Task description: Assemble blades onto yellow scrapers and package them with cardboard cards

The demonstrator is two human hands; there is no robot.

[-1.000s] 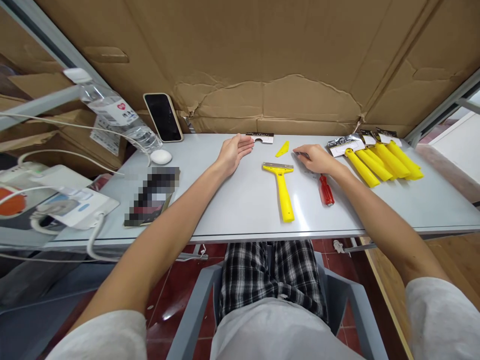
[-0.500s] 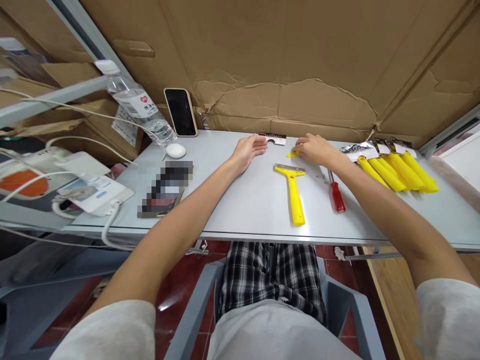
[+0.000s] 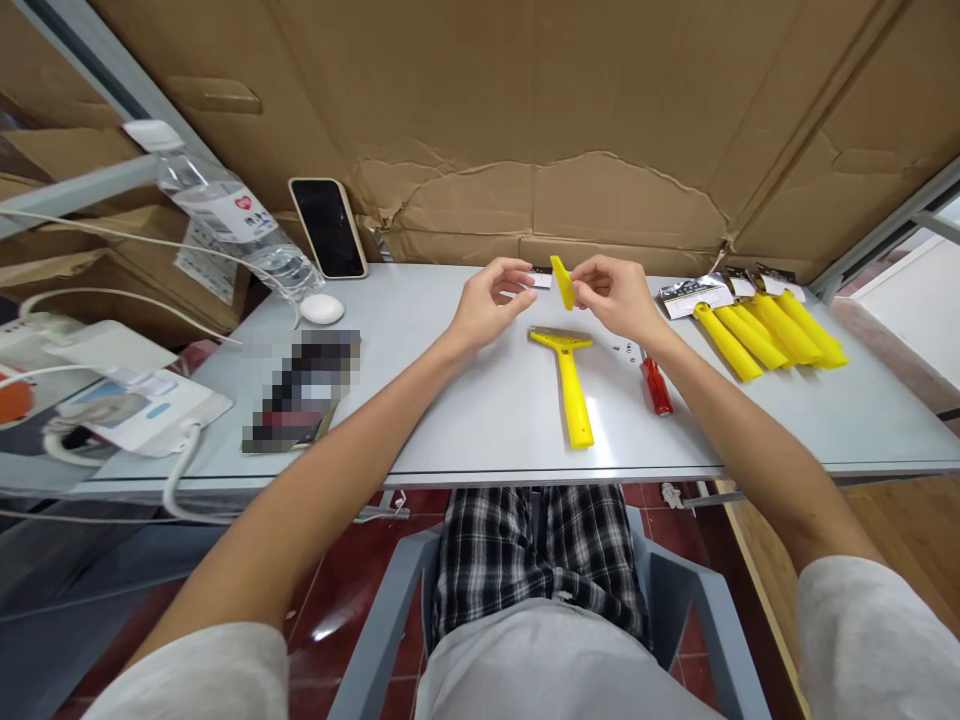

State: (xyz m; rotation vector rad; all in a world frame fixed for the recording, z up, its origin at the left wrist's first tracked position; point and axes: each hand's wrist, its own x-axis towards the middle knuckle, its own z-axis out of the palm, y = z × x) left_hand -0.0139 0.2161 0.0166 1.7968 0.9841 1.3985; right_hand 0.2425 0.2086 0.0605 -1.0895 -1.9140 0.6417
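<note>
Between finger and thumb of my right hand (image 3: 616, 297) is a small flat yellow plastic piece (image 3: 562, 282), held upright above the table. My left hand (image 3: 492, 304) hovers just left of it, fingers curved and apart, holding nothing. Below both hands lies a yellow scraper (image 3: 571, 390), its metal-edged head toward the back and its handle toward me. A red-handled screwdriver (image 3: 656, 387) rests under my right forearm, its shaft partly hidden. Several small screws (image 3: 627, 349) lie beside it. Behind my hands a black-and-white card (image 3: 541, 279) is partly covered.
Several yellow handles with header cards (image 3: 765, 335) lie at the right. On the left are a dark phone-like item (image 3: 300, 395), a white mouse-like object (image 3: 322, 309), a leaning water bottle (image 3: 232, 215), a propped phone (image 3: 328, 228) and a white power strip (image 3: 142, 400). Cardboard (image 3: 450, 110) walls the back.
My right hand has lifted the yellow piece off the table and brought it left, upright. My left hand has risen from the table and its fingers have parted. The view has shifted slightly right.
</note>
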